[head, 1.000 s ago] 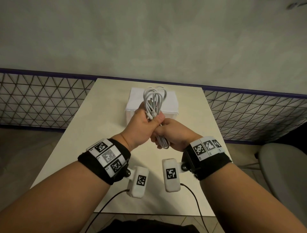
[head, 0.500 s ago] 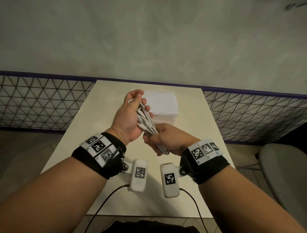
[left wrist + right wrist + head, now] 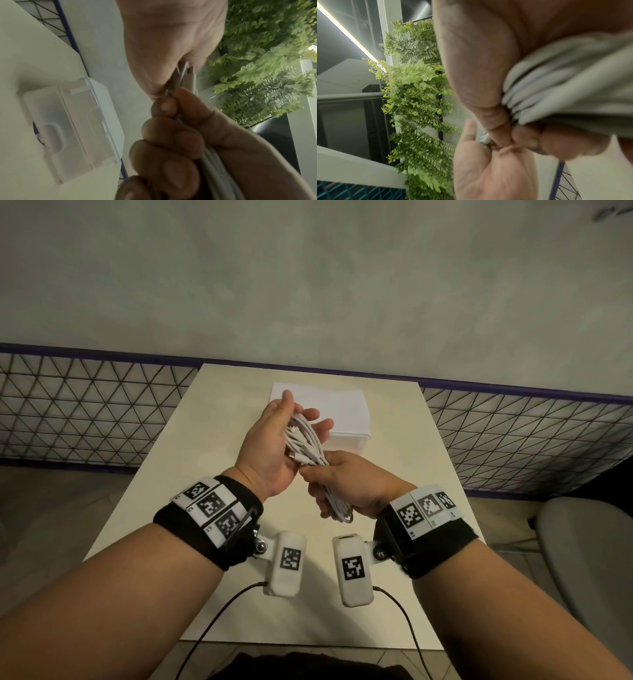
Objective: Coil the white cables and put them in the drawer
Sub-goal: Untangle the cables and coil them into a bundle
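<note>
A bundle of coiled white cables runs slantwise between my hands above the table. My right hand grips its lower half, and the end loops stick out below the fist. My left hand lies under the upper half, palm turned up and fingers straight, so the loops and plugs rest in the palm. The left wrist view shows right fingers curled round the cables. In the right wrist view the cables cross my right palm. The white plastic drawer box stands behind the hands, closed.
The cream table is narrow, with mesh fencing on both sides and a wall behind. A grey chair stands at the right. The drawer's translucent front with its grip recess faces me. Green plants appear in the wrist views.
The bundle stood upright in both fists and now leans to the left. My left hand slid up the loops and opened flat under them. My right hand kept its grip.
</note>
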`<state>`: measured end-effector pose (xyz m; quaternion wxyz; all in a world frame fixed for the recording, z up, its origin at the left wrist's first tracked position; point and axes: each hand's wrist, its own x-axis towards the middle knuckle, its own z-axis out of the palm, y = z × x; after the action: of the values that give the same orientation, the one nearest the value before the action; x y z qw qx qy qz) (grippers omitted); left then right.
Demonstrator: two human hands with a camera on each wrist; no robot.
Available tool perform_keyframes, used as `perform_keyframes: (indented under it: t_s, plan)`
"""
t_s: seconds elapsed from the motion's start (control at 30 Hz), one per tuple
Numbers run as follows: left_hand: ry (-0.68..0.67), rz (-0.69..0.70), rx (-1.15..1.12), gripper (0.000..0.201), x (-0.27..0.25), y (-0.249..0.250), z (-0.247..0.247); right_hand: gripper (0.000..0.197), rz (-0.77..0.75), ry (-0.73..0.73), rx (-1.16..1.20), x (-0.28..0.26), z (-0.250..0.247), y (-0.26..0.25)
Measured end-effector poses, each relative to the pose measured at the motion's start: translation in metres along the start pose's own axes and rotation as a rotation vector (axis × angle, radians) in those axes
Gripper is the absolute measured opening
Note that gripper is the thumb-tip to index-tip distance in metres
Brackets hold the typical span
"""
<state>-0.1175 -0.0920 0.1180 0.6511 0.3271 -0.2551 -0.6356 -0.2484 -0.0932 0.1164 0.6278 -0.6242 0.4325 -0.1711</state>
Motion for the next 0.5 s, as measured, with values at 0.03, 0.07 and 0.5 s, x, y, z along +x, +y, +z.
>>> perform_keyframes:
  t_s: [0.03, 0.07, 0.5]
  plan:
    - [-0.057, -0.002, -0.005, 0.019, -0.001, -0.001, -0.001, 0.018, -0.001, 0.01, 0.029, 0.0, -0.001, -0.001]
    - [-0.098, 0.013, 0.018, 0.027, -0.002, -0.003, -0.001, 0.018, -0.004, 0.017, 0.053, 0.0, -0.001, -0.003]
    - [-0.037, 0.157, 0.141, 0.026, 0.001, 0.002, 0.008, 0.013, 0.082, -0.081, 0.0, -0.002, -0.004, -0.02]
